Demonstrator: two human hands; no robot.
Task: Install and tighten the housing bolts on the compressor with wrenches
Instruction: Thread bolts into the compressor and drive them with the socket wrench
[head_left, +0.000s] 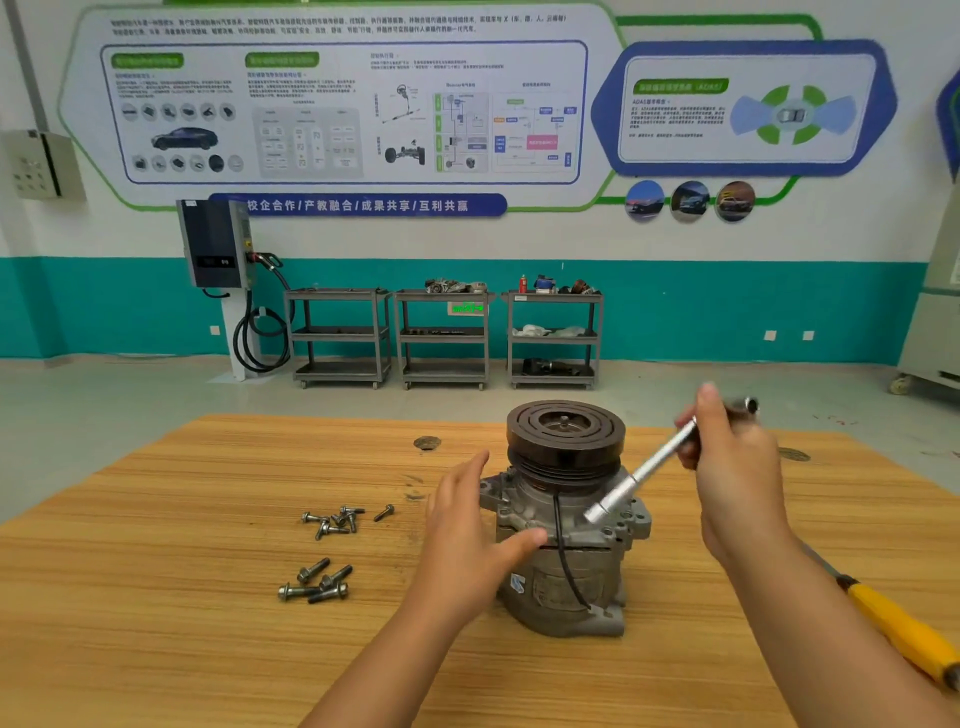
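A grey compressor (566, 571) with a black pulley (566, 436) on top stands upright on the wooden table (182, 649). My left hand (467, 525) lies open against its left side, fingers straight and thumb on the housing seam. My right hand (727, 467) grips a silver socket wrench (641, 475) by its upper end; the tool slants down to the left and its socket tip sits at the housing flange on the right. Two loose groups of bolts lie left of the compressor, several small ones (337, 519) farther back and several larger ones (317, 584) nearer to me.
A yellow-handled tool (904, 634) lies on the table's right side, partly behind my right forearm. Beyond the table is open floor, then three grey shelf carts (444, 338) and a wall charger (215, 244) against the far wall.
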